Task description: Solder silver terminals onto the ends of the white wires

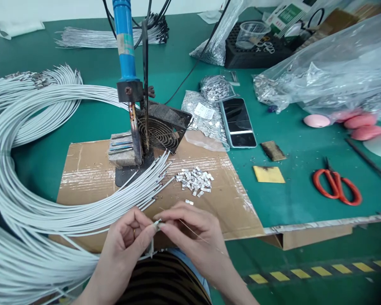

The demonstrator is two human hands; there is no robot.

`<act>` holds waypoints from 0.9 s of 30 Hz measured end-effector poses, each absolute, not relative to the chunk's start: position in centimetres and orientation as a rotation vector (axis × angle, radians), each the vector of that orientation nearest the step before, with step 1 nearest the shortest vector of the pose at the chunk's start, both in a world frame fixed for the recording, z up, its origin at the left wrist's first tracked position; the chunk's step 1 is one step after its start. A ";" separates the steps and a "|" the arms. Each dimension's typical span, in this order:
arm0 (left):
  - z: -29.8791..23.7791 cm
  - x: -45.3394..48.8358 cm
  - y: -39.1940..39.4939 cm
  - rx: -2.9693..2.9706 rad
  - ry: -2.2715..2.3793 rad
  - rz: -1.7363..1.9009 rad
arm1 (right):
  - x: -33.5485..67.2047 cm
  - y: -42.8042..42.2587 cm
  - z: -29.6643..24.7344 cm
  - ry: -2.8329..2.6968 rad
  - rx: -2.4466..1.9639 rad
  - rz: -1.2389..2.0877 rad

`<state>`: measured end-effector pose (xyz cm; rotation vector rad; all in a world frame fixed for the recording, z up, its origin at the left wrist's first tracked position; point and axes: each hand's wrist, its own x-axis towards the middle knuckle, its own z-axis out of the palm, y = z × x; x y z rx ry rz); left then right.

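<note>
My left hand (127, 243) pinches a small white cable end (158, 223) between thumb and forefinger, close to my body. My right hand (193, 231) is closed at the same spot, its thumb and forefinger meeting the cable tip. Across the right palm runs a thin silvery wire, which looks like solder wire (190, 229). The fingers partly hide the tip, so I cannot make out what is fixed to it. Just beyond the hands, a pile of small metal tabs (195, 181) lies on a cardboard sheet (231, 203), with a single tab (189, 202) apart from it.
A blue-handled soldering iron (127, 55) stands clamped point-down beside a fan (161, 127). Large coils of white cable (0, 169) fill the left. To the right are a phone (238, 120), a yellow sponge (269, 174), red-handled scissors (336, 186) and plastic bags (330, 67).
</note>
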<state>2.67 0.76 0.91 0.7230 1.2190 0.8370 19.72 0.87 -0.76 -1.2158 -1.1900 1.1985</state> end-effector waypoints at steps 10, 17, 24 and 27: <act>1.7 1.9 1.6 0.493 1.081 0.446 | 18.6 0.3 -1.4 -1.004 -1.242 1.177; 1.1 2.0 1.3 0.524 1.086 0.616 | 20.0 0.5 -1.6 -0.863 -1.238 1.263; 1.1 2.0 0.9 0.495 1.074 0.655 | 17.7 -0.7 -0.8 -1.351 -1.250 0.875; 0.6 1.5 0.1 0.434 1.065 0.600 | 18.1 -0.6 -1.1 -1.429 -1.281 0.768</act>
